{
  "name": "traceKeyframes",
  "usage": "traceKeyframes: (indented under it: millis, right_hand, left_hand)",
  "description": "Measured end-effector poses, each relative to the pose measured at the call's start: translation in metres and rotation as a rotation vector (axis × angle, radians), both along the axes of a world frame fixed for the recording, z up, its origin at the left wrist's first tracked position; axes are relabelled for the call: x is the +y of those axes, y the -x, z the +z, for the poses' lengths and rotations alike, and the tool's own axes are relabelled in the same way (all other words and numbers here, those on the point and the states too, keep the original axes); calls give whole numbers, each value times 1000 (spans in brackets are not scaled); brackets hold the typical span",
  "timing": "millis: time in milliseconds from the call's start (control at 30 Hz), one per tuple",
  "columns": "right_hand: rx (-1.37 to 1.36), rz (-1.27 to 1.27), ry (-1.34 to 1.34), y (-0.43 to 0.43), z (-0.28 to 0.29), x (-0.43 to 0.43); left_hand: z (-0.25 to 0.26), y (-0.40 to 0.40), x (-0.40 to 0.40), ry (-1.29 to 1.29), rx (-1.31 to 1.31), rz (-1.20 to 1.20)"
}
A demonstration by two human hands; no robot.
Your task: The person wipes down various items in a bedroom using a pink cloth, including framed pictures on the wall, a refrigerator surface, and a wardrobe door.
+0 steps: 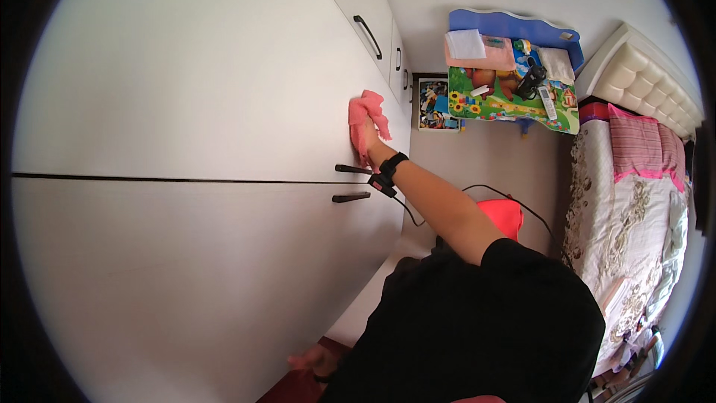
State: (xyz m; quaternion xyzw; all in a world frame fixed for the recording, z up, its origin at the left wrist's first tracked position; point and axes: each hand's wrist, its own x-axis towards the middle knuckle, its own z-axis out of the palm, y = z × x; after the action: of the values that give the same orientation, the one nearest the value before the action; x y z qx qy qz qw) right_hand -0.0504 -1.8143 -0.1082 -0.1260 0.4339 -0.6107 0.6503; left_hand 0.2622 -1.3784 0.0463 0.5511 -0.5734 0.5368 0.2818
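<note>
My right hand (369,137) has a pink cloth (364,105) wrapped about its fingers and against a white wardrobe door (224,78). On that wrist is a black strap with a small cabled device (382,183). Just beside the wrist, two dark bar handles (351,198) flank the seam between the upper and lower doors as pictured. Low in the view, my left hand (314,359) is near the lower door (212,268), small and blurred. A dark red surface (293,383) shows beside it, and what its fingers do is unclear.
Beyond the wardrobe stands a child's desk (512,103) bearing a black bottle (531,81), a remote control (547,103) and folded cloths. A box of building bricks (439,106) sits beside it. A bed (609,218) lies along the right, with a red object (500,218) on the floor.
</note>
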Motion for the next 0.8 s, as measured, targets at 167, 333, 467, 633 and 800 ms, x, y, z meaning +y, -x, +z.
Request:
traceKeyframes:
  millis: [167, 333, 467, 633, 800]
  right_hand:
    - [50, -29, -3, 8, -14, 5]
    - [73, -19, -3, -6, -14, 11]
    - [169, -51, 65, -14, -5, 9]
    - [661, -218, 442, -20, 80, 11]
    - [1072, 49, 598, 0, 247, 29]
  left_hand:
    - [42, 18, -10, -67, -378, 124]
    - [-24, -46, 42, -255, 589, -272]
    - [-22, -47, 32, -321, 579, -335]
    - [31, 8, -1, -354, 676, -522]
    - [24, 1, 2, -316, 676, -488]
